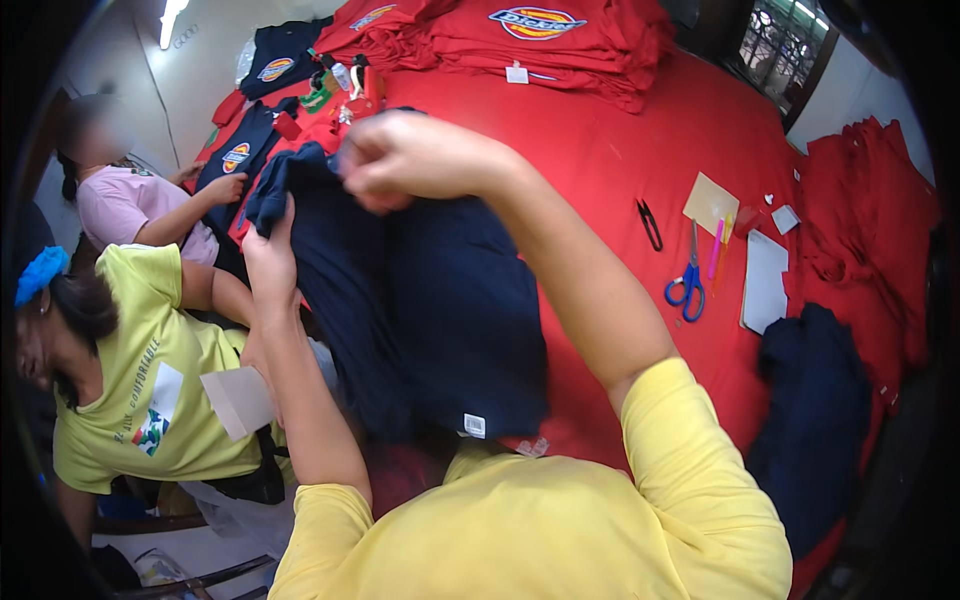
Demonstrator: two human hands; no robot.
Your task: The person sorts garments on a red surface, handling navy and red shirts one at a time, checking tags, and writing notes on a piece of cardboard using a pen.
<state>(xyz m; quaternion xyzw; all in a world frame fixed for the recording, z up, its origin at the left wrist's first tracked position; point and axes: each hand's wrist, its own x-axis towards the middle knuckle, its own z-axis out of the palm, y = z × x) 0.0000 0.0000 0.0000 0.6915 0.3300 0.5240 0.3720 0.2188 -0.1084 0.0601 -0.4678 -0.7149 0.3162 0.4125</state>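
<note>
I hold a dark navy garment (440,300) up over the red-covered table (620,170). My left hand (268,255) grips its left edge near the top. My right hand (395,160) is closed on the upper middle of the same garment, pinching the fabric. The cloth hangs down toward my chest, with a small white tag (474,425) at its lower edge. My yellow sleeves show at the bottom of the view.
Blue-handled scissors (688,285), black snips (650,224), pens, paper cards and a white sheet (765,282) lie at right. Another navy garment (815,420) lies lower right. Red shirts (540,35) are stacked at the back. Two people sit at left, one touching navy shirts (235,160).
</note>
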